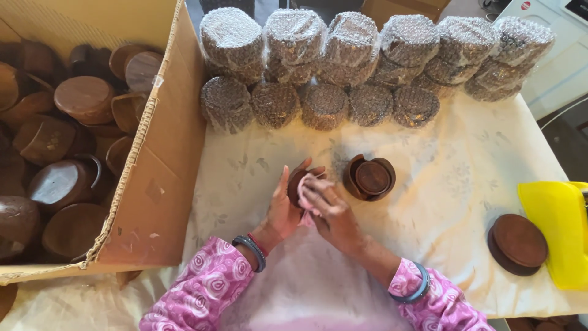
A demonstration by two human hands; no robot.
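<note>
A small round wooden piece (298, 184), dark brown and smooth, sits upright in the person's left hand (283, 208), whose fingers curl around its rim from behind while the thumb steadies the near edge; the hand is partly closed on it, not clenched. The right hand (329, 211) presses a wad of pale pink cloth (309, 191) against the piece's face, fingers bent over the cloth and closed on it. The piece looks rigid, light enough for one hand, and probably slick where polished, so a hold by the rim, as the left hand has it, seems the surest; a drop onto the table would likely dent rather than shatter it. It lies directly between the two hands, touching both, just above the cream tablecloth (441, 184). Just to its right stands a set of wooden cups nested together (369, 178), apart from the hands. Farther right a stack of flat wooden discs (517, 244) lies beside a yellow plastic object (554, 230). Along the far edge run rows of bubble-wrapped bundles (367, 61). On the left an open cardboard box (165, 153) holds many more brown wooden cups and lids (67, 159).
</note>
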